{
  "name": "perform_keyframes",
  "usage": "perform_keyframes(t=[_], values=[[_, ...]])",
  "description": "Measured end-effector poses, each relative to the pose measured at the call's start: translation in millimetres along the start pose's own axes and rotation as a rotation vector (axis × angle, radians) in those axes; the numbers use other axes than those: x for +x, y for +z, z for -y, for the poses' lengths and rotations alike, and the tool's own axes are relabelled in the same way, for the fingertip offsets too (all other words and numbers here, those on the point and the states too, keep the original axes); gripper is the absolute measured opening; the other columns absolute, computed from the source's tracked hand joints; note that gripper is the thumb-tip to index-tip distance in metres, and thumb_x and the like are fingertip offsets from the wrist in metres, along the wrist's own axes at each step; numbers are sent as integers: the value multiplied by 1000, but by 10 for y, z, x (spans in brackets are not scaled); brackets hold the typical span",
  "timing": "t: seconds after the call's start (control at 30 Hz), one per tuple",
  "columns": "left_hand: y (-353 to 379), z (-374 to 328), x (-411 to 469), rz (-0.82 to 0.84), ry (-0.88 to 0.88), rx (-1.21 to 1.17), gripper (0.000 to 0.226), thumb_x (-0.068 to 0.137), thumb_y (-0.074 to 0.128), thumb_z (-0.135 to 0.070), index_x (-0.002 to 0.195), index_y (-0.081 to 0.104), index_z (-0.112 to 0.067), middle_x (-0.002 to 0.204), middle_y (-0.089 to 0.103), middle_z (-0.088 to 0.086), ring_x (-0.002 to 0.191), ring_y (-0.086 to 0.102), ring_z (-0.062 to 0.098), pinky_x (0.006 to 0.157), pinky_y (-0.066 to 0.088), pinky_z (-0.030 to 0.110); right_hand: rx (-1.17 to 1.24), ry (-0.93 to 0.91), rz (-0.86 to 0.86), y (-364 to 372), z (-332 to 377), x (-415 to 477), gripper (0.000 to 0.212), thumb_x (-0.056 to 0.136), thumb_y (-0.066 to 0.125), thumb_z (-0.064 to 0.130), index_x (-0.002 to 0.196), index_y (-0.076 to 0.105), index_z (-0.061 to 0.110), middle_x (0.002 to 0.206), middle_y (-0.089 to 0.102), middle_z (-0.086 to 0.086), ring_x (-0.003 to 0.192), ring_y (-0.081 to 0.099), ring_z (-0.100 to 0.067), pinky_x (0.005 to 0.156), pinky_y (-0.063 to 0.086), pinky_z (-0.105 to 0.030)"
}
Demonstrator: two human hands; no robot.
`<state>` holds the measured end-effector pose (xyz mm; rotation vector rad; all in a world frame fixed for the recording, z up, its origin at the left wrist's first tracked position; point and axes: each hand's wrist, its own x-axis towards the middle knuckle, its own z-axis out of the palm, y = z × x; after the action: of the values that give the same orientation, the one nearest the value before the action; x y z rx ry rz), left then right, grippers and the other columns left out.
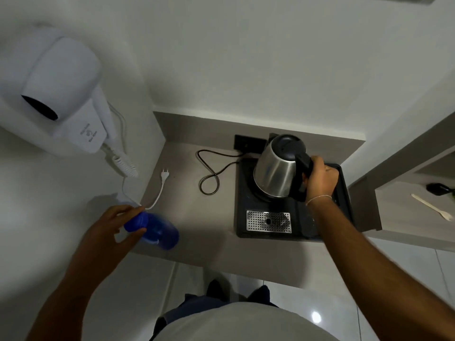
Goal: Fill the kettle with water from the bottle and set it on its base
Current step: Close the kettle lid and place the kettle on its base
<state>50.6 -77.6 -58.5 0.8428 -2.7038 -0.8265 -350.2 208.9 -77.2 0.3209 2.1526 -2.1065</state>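
Count: one kettle (277, 172), one blue bottle (157, 230), one black tray (342, 193), one metal drip grate (268, 221), one black cord (211, 173), one white plug (165, 174), one wall hair dryer (59, 94), one wooden spoon (433, 207) on the side shelf.

Right hand (320, 179): fingers (311, 166) wrapped tight round the kettle's black handle. Kettle body sits left of those fingers, tilted, lid closed, over the tray. Cannot tell whether its bottom is seated on the base or just above it; base mostly hidden under it. Grate is below the fingers, toward the person.

Left hand (115, 230): fingers (128, 210) narrowly spread, closed round the bottle's cap end. Bottle is motion-blurred, body lying to the right of the fingers at the surface (197, 217) front-left edge; contact with the surface unclear. White plug lies just beyond the fingers.
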Motion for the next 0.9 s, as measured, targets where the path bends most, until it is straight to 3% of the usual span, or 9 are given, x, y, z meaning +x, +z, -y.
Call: perform_keyframes(t=[0.1, 0.2, 0.27, 0.37, 0.43, 0.53, 0.7, 0.8, 0.9], values=[[-31, -32, -12, 88, 46, -77, 81, 80, 83, 8, 146, 58, -30, 147, 61, -4, 128, 63, 12, 102, 44, 5, -14, 48, -11, 14, -98, 126, 48, 91, 62, 19, 51, 37, 15, 38, 38, 9, 37, 36, -13, 43, 29, -23], [-36, -98, -44, 105, -32, -97, 96, 83, 84, -2, 162, 40, -34, 159, 50, -10, 141, 53, 8, 116, 42, 29, -47, 54, 10, 21, -198, 255, 46, 88, 63, 21, 50, 40, 14, 38, 40, 7, 39, 39, -14, 45, 33, -25], [-49, -186, -66, 34, -106, -23, 89, 84, 87, -24, 159, 43, -40, 147, 53, -14, 127, 59, 11, 106, 49, 40, -70, 51, 27, 32, -245, 315, 44, 89, 64, 21, 51, 42, 13, 38, 41, 7, 38, 39, -12, 44, 33, -24], [-109, -353, -62, -47, -181, 103, 51, 84, 72, -58, 128, 47, -66, 118, 58, -15, 96, 68, 11, 83, 59, 42, -87, 41, 52, 37, -292, 392, 43, 90, 63, 19, 52, 44, 12, 37, 40, 9, 36, 38, -10, 42, 32, -23], [-111, -384, -52, -46, -222, 126, 40, 83, 64, -66, 119, 46, -70, 112, 59, -13, 84, 68, 6, 74, 60, 42, -96, 49, 84, 29, -301, 472, 40, 91, 63, 19, 55, 46, 11, 39, 41, 7, 36, 39, -10, 41, 32, -22], [-100, -344, -43, -11, -227, 105, 46, 87, 66, -58, 131, 54, -58, 115, 58, -12, 86, 69, 7, 75, 60, 41, -115, 53, 157, 4, -294, 598, 37, 84, 65, 28, 57, 49, 10, 45, 41, 1, 39, 40, -15, 41, 32, -22], [-60, -288, -36, 81, -167, 120, 61, 89, 81, -13, 142, 64, -37, 130, 57, -14, 110, 66, 18, 92, 59, 46, -159, 40, 301, -81, -276, 797, 34, 82, 66, 31, 59, 56, 9, 50, 44, -2, 41, 47, -13, 43, 35, -24], [-48, -323, -33, 52, -205, 82, 60, 92, 78, -24, 146, 60, -39, 132, 60, -10, 113, 66, 18, 94, 58, 45, -171, 41, 366, -96, -251, 895, 32, 80, 67, 34, 63, 61, 8, 53, 48, -4, 45, 49, -14, 43, 39, -23], [-56, -437, -29, -23, -279, 33, 47, 89, 70, -50, 134, 57, -54, 121, 61, -7, 97, 68, 12, 84, 59, 44, -156, 42, 427, -70, -208, 949, 31, 83, 66, 30, 65, 64, 6, 51, 50, -3, 44, 51, -12, 42, 41, -21]])
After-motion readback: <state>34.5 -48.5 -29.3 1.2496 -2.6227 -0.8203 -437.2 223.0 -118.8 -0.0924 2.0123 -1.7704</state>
